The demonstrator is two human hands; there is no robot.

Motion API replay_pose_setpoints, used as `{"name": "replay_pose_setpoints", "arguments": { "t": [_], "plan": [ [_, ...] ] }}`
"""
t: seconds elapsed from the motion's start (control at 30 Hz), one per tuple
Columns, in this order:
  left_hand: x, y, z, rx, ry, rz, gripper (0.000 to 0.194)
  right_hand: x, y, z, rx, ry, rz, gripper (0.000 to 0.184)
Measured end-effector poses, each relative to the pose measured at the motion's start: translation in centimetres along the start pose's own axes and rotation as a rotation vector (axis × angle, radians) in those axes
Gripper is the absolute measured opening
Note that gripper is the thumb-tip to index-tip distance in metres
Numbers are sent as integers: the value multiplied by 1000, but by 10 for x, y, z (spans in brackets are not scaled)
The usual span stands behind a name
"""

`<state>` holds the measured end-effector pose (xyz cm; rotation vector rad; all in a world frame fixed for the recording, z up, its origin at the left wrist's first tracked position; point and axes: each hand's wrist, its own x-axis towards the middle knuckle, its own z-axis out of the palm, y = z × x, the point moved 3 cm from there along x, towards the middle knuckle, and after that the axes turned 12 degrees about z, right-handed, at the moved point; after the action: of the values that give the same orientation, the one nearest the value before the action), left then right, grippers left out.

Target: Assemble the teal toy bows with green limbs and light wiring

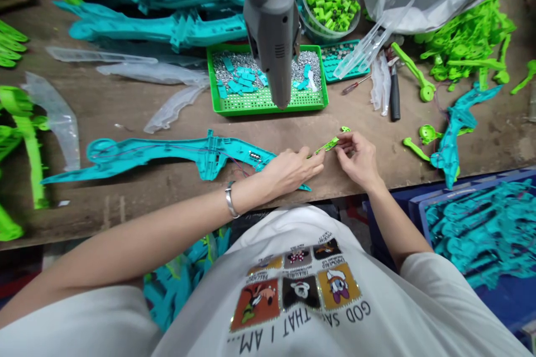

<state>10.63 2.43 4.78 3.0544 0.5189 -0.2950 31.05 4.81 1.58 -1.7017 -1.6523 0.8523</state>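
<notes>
Between my hands a slim bright-green plastic part (pixel 328 145) lies just above or on the table; its ends are partly covered by fingers. My left hand (pixel 293 171), a metal band on its wrist, closes its fingertips on the part's left end. At the other end my right hand (pixel 358 157) pinches it between thumb and fingers. Under and left of my left hand rests a long turquoise plastic half-shell (pixel 167 152), with thin wires along it and small metal pieces near its right end.
A grey electric screwdriver (pixel 274 39) hangs over a green tray (pixel 268 111) of screws and turquoise bits. Behind are turquoise shells (pixel 167 28) and a tub (pixel 307 19) of green pieces. At right are a wired turquoise shell (pixel 452 139), green parts (pixel 469 44) and a blue crate (pixel 419 201).
</notes>
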Motion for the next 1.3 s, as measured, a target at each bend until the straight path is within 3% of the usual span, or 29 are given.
{"name": "replay_pose_setpoints", "arguments": {
  "t": [0.2, 0.4, 0.7, 1.07, 1.3],
  "plan": [
    [0, 1, 4, -17, 18, -13, 35, -9, 0, -8, -179, -28, -147, 25],
    [-1, 0, 1, -57, 5, -13, 36, -14, 1, -8, -26, 57, -94, 17],
    [0, 0, 1, -24, -5, -1, 37, -1, 2, 3, -167, 146, -168, 10],
    [-1, 0, -1, -8, 24, 6, 35, 6, 12, 2, -146, 61, -170, 15],
    [1, 0, 1, -63, 2, -13, 35, 11, 0, 1, -93, 9, -142, 18]
  ]
}}
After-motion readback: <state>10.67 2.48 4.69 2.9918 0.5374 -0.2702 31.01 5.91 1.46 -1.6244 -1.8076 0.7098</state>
